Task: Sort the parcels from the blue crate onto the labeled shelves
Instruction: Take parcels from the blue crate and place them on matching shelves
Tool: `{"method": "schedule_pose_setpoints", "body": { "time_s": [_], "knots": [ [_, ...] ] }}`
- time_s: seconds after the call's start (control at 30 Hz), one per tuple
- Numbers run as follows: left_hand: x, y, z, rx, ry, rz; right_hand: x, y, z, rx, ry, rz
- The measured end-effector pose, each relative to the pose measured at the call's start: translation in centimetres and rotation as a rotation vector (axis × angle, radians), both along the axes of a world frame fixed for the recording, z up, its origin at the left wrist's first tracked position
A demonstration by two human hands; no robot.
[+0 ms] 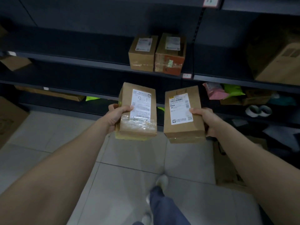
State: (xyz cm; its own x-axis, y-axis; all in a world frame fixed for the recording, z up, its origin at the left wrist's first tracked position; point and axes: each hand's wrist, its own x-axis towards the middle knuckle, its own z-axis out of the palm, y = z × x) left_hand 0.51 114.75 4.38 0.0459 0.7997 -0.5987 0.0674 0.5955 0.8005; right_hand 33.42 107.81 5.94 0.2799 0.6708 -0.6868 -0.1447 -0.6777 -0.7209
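My left hand (116,115) grips a brown cardboard parcel (126,101) whose white label has "9-1" handwritten on it; my thumb lies on the label's edge. A yellowish packet shows under that parcel. My right hand (206,120) grips a second brown parcel (183,129) with a white label, thumb on the label. Both parcels are held side by side in front of dark shelves (97,65). Two brown boxes (142,57) (168,62) stand on the middle shelf just above. A small shelf tag (186,76) sits on the shelf edge below them. The blue crate is out of sight.
A large carton (279,62) fills the right shelf bay. Pink (214,91) and green (233,91) mailer bags and tape rolls (258,110) lie on lower right shelves. Cartons stand on the floor at left (9,120) and right (227,168). My leg and shoe (162,182) are over grey tiles.
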Motion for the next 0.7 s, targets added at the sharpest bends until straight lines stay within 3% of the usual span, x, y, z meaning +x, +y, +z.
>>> {"method": "schedule_pose_setpoints", "body": {
  "time_s": [0.4, 0.7],
  "knots": [
    [0.9, 14.5, -8.1, -0.071, 0.018, -0.051, 0.5, 13.7, -8.7, -0.044, 0.074, 0.03],
    [1.2, 25.2, -15.5, -0.108, 0.037, -0.189, -0.8, 21.8, -16.8, -0.008, 0.032, -0.158]
  ]
}}
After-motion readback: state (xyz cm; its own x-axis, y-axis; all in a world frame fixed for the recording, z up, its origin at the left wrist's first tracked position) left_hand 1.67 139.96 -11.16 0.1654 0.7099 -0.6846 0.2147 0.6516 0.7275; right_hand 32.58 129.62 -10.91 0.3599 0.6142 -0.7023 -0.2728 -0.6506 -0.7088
